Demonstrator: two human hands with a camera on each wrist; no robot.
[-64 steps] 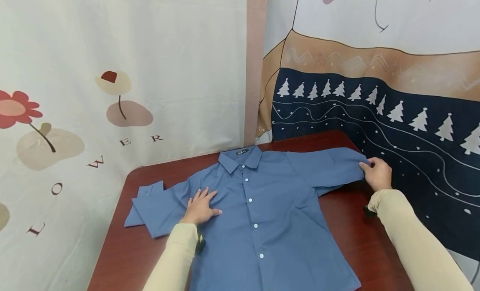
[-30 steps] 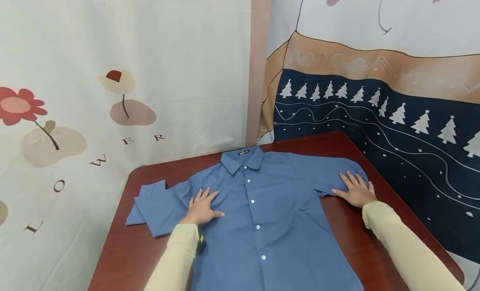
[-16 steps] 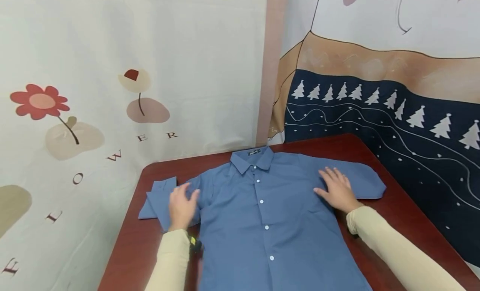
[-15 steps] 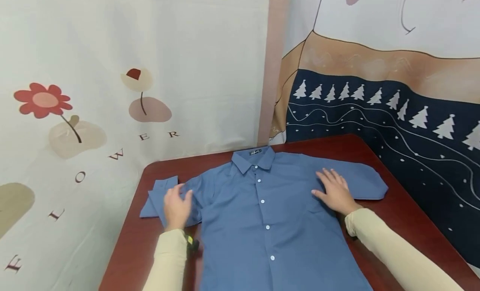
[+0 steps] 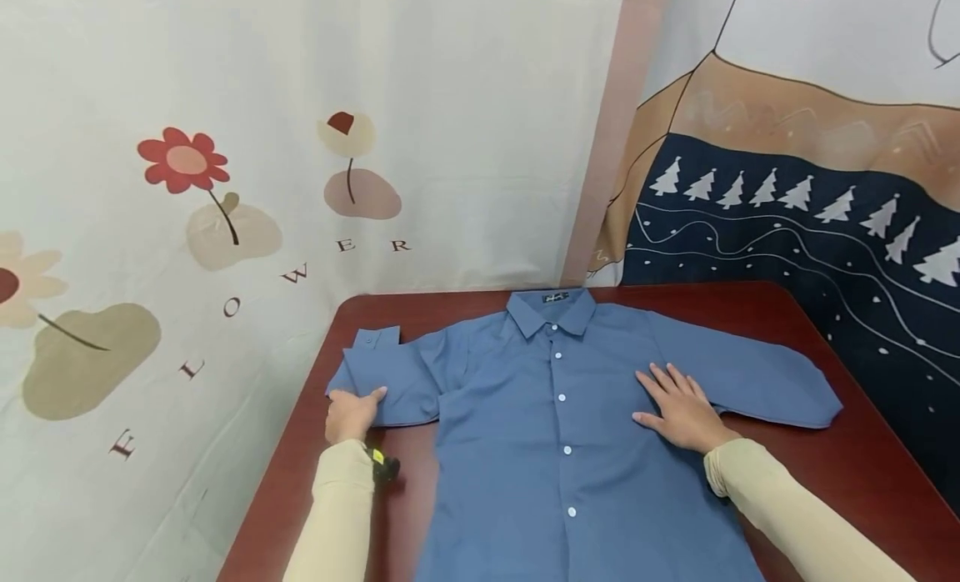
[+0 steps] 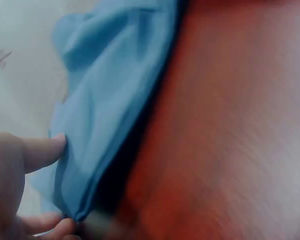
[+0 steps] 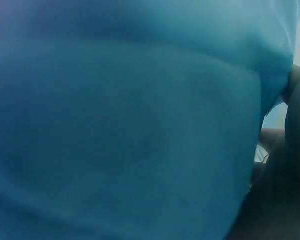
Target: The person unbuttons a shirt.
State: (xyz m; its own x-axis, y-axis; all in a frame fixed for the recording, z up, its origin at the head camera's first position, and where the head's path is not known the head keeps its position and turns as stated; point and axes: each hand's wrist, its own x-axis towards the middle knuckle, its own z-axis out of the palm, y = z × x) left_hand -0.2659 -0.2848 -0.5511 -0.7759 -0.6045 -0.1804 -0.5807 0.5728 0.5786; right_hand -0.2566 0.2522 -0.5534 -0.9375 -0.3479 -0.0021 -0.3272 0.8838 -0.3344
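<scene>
A blue button-up shirt [image 5: 502, 415] lies front up on the table, its collar [image 5: 551, 313] toward the wall. The sleeve on the left [image 5: 397, 378] is folded back on itself, with its cuff [image 5: 377, 338] sticking out behind. My left hand [image 5: 350, 415] pinches the near edge of that folded sleeve; the left wrist view has the thumb [image 6: 45, 150] over the cloth and the other fingers beneath. With fingers spread, my right hand [image 5: 684, 413] rests on the shirt's chest near the armpit. Blue cloth [image 7: 140, 125] fills most of the right wrist view.
The dark red table [image 5: 382, 499] has rounded far corners. A white curtain [image 5: 450, 132] with flower prints hangs behind it, and a navy hanging [image 5: 787, 223] with white trees borders the right. The other sleeve [image 5: 780, 382] stretches toward the table's right edge.
My right hand has let go of the right sleeve's end and moved left onto the chest. My left hand has gone from the chest to the folded left sleeve and taken hold. The view has turned left.
</scene>
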